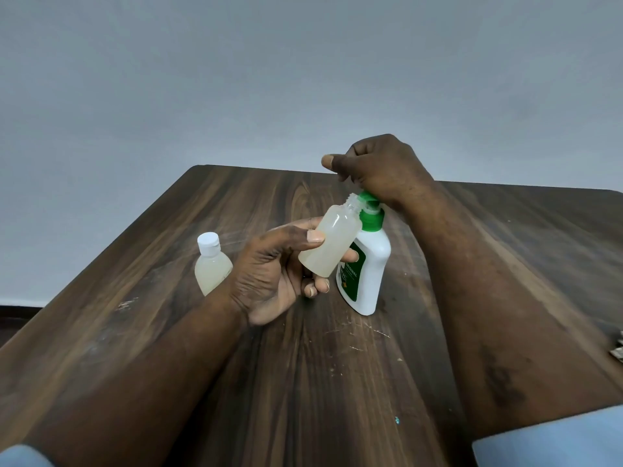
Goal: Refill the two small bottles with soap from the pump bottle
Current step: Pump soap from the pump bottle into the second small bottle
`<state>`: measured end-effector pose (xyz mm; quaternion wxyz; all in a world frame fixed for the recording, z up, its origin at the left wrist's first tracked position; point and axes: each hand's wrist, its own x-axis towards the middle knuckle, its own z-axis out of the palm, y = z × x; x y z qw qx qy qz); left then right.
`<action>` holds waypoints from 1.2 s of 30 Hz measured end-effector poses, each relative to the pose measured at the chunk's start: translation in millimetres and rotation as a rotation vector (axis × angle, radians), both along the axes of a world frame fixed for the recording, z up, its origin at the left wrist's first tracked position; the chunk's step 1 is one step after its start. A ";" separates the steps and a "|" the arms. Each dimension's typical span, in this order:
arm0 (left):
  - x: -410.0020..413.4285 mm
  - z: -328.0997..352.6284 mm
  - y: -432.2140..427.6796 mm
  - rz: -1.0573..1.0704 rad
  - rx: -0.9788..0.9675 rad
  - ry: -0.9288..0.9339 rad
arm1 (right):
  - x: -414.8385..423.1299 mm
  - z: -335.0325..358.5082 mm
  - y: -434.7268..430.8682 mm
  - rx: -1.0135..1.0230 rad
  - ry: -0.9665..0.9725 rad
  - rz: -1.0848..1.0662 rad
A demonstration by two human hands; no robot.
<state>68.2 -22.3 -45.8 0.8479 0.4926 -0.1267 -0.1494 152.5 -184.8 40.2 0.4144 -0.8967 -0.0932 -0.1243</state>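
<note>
My left hand (269, 274) grips a small translucent bottle (332, 244) with no cap, holding cloudy pale liquid. It is tilted, its threaded mouth up against the green pump nozzle (369, 200). The white pump bottle (369, 274) with a green label stands on the table just behind it. My right hand (381, 166) rests on the pump head with the heel of the palm, fingers curled into a fist and thumb sticking out left; what is inside the fist is hidden. A second small bottle (212, 267), capped white and filled with pale liquid, stands to the left, partly behind my left forearm.
Everything sits on a dark wooden table (337, 382) with scratches, its far edge close to a grey wall. A small pale object (617, 348) pokes in at the right edge of the view. Light blue sleeves show at both bottom corners.
</note>
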 end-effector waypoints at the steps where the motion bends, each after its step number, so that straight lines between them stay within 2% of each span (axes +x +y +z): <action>1: -0.8 0.2 -0.1 0.000 0.010 -0.003 | 0.1 -1.3 0.6 -0.004 0.015 0.002; 7: 7.0 -8.8 5.4 -0.027 0.056 -0.055 | 1.8 -3.9 -0.6 -0.004 0.014 -0.020; 13: 6.5 -6.7 5.4 -0.053 0.009 -0.060 | 1.8 0.8 -2.1 0.007 -0.048 -0.036; 36: 10.9 -11.5 6.6 -0.063 0.015 -0.084 | 2.9 -1.8 1.7 0.001 -0.008 -0.028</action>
